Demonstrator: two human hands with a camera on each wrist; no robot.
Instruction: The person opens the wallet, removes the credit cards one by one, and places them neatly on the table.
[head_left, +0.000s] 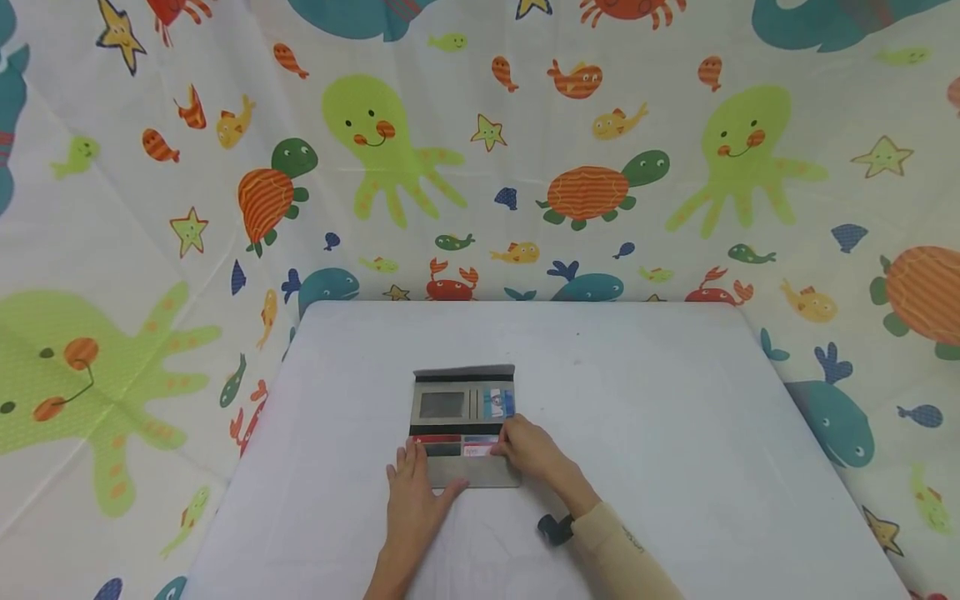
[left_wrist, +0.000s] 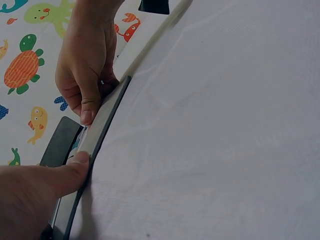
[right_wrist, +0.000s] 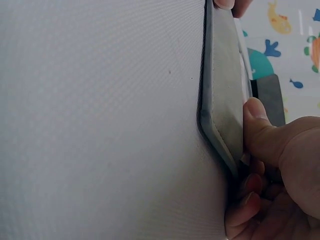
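A grey wallet [head_left: 483,475] with dark edging lies unfolded on the white table. Its lower section holds a pink-and-white card [head_left: 477,450] and a red card [head_left: 438,438], and a blue-and-white card [head_left: 495,403] sits in the upper right pocket. My left hand [head_left: 412,487] rests on the wallet's lower left part, fingers extended, with its thumb [left_wrist: 79,159] pressing near the front edge. At the right side, my right hand [head_left: 531,450] pinches the pink-and-white card by its right end. In the right wrist view, its thumb [right_wrist: 256,112] lies along the pocket edge, fingers curled by the wallet's corner.
The white table [head_left: 660,400] extends around the wallet on all sides. Behind it and at the sides hangs a curtain [head_left: 525,108] printed with sea animals. A black wrist device [head_left: 555,530] sits at the right sleeve's cuff [head_left: 600,533].
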